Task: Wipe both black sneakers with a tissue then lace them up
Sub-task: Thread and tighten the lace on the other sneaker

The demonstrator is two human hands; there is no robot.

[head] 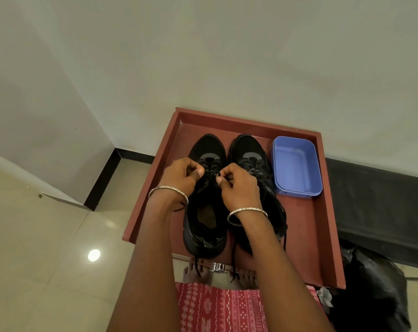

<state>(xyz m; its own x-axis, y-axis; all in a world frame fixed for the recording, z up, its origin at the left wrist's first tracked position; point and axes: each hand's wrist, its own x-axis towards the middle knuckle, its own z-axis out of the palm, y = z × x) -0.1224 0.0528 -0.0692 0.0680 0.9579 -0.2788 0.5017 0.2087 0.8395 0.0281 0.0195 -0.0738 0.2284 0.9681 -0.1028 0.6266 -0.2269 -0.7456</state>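
Pinching lace (209, 164) in curled fingers of left hand (179, 174) and right hand (239, 185); could slip from between fingertips if tugged unevenly.

No text, label, brand, number or sign can be read anywhere in the view; the grey patches on the toes of the left sneaker (209, 146) and the right sneaker (247, 146), in the middle of the frame, show no legible mark, and the white figures on the red cloth (217, 307) at the bottom edge are a repeating pattern, not letters
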